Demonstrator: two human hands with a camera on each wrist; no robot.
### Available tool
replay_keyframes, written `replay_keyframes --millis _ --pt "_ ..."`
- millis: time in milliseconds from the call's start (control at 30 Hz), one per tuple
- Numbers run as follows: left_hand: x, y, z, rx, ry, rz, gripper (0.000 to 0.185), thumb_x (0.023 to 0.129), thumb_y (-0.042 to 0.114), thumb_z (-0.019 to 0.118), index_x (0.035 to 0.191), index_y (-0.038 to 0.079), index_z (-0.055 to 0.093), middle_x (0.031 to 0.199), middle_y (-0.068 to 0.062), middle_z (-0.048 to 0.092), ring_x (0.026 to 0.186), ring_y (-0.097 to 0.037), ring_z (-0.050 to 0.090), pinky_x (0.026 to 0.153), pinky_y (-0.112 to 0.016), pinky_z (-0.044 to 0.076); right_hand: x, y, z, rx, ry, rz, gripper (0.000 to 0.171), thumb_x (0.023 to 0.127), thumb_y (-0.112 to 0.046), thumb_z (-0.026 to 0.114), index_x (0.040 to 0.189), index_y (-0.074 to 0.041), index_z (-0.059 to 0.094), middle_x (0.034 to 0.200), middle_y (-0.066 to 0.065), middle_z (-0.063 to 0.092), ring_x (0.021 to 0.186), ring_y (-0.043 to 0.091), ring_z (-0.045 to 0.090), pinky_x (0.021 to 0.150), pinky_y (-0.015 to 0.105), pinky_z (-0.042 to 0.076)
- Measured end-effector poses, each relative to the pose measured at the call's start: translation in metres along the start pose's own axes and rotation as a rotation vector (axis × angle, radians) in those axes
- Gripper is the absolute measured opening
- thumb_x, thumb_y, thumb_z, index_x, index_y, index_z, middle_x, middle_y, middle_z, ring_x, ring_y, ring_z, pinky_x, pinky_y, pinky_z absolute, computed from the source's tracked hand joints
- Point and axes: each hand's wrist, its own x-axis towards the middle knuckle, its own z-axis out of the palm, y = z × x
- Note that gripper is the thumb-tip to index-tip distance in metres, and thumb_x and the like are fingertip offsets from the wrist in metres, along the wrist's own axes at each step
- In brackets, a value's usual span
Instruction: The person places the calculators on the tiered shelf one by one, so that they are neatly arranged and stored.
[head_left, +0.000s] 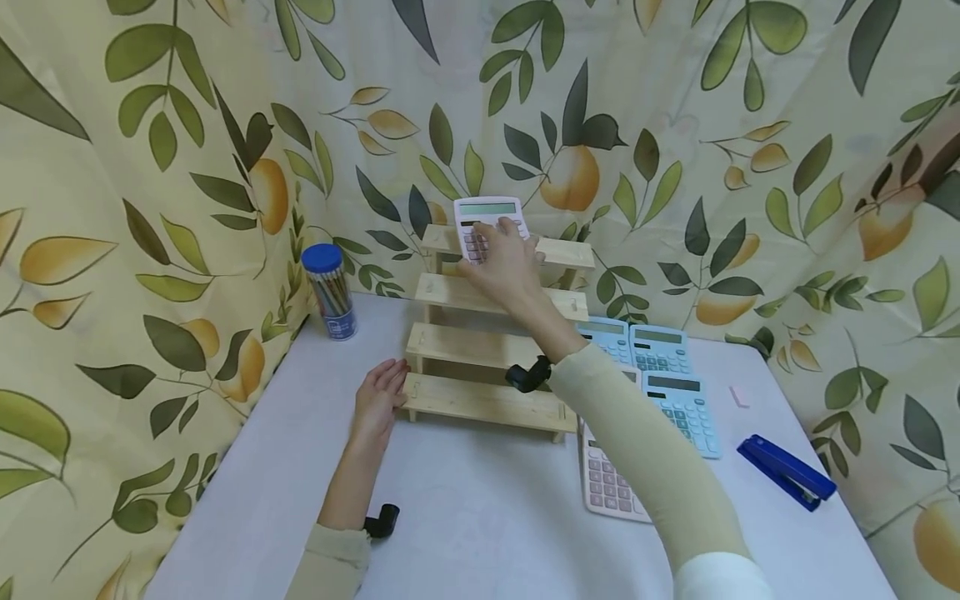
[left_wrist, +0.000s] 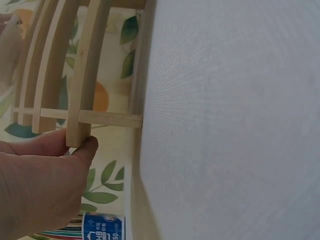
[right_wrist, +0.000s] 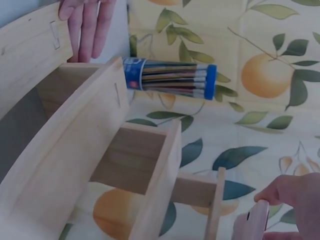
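A pale pink calculator point(head_left: 489, 210) is held in my right hand point(head_left: 512, 265), above the left part of the top step of a wooden stepped rack point(head_left: 480, 402). In the right wrist view only the edge of this calculator point(right_wrist: 254, 220) shows, pinched between thumb and fingers. At the rack's lower left, my left hand point(head_left: 377, 404) holds the end of the lowest step. The left wrist view shows thumb and finger of that hand point(left_wrist: 47, 172) pinching the end of the board point(left_wrist: 82, 100). My right forearm hides part of the rack's right side.
Right of the rack lie several blue calculators point(head_left: 682, 408) and a larger pink calculator point(head_left: 611, 479), partly under my right sleeve. A blue stapler point(head_left: 786, 471) and a small pink piece point(head_left: 739, 397) lie farther right. A blue-lidded pencil tub point(head_left: 330, 292) stands at the back left.
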Motion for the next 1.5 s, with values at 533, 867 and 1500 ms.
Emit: replay_keyframes --millis 533,867,1500 --pt "0.001 -0.001 -0.004 0.000 -0.002 -0.006 0.077 0.084 -0.030 0.039 0.157 -0.006 0.028 0.161 -0.025 0.039 0.151 -0.035 0.038 0.123 -0.037 0.037 0.016 -0.010 0.025 -0.126 -0.019 0.066 0.074 0.090 -0.049 0.071 0.153 -0.016 0.051 0.160 0.022 0.039 0.127 0.061 0.047 0.098 0.068 0.046" --pt "0.000 -0.001 -0.002 -0.008 -0.003 0.000 0.078 0.083 -0.031 0.038 0.157 -0.008 0.027 0.161 -0.026 0.038 0.151 -0.035 0.037 0.123 -0.037 0.036 0.015 -0.019 0.029 -0.161 -0.040 0.082 0.090 0.091 -0.063 0.068 0.159 -0.011 0.039 0.160 0.028 0.036 0.132 0.064 0.042 0.104 0.066 0.045" --pt "0.000 -0.001 -0.001 -0.010 -0.011 0.001 0.078 0.083 -0.030 0.039 0.157 -0.008 0.027 0.161 -0.026 0.038 0.151 -0.035 0.037 0.122 -0.037 0.038 0.011 -0.021 0.034 -0.176 0.012 0.060 0.092 0.087 -0.062 0.074 0.156 -0.008 0.044 0.155 0.024 0.045 0.130 0.061 0.047 0.105 0.063 0.048"
